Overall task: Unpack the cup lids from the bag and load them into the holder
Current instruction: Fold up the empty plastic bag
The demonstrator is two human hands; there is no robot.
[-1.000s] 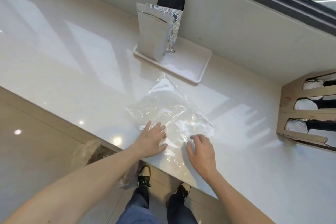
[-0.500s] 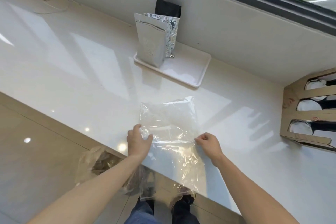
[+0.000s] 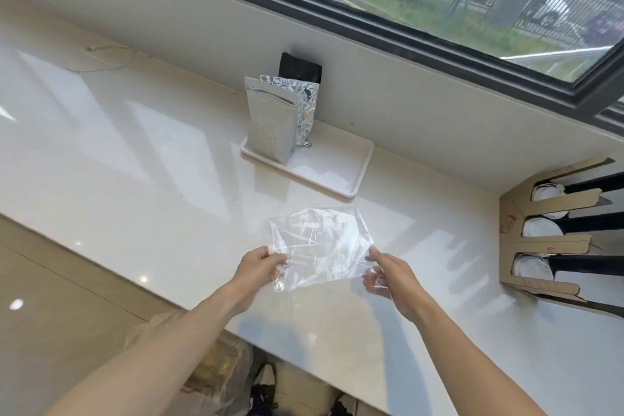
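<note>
Since half a second ago we have lifted the clear, crinkled plastic bag [image 3: 317,246] off the glossy white stone counter [image 3: 135,186]; it hung folded over the near edge then, and now we stretch it taut in the air between both hands. Our left hand [image 3: 258,268] pinches the bag's left edge between thumb and fingers, and our right hand [image 3: 388,272] pinches the right edge the same way, part of it showing through the film. We judge that we hold it spread like this to flatten it and to check it, for it looks empty: no lid shows inside.

Below the counter's near edge, by our feet, sits a crumpled translucent sack [image 3: 216,378] with something brownish in it, likely a place for rubbish, so the empty bag may be headed there.

Farther right, the brown cardboard lid holder [image 3: 553,243] stands with three slots, and the round white cup lids [image 3: 531,267] show in each slot, stacked on edge so that one may be drawn out at a time. We judge the loading done or nearly so.

Beyond the bag, the shallow white rectangular tray [image 3: 351,179] holds a matte silver stand-up pouch [image 3: 270,125], a crinkled foil pouch [image 3: 305,111] and a black packet [image 3: 300,67] against the wall, well apart from our work. A thin loop of string [image 3: 101,59] lies far left.
</note>
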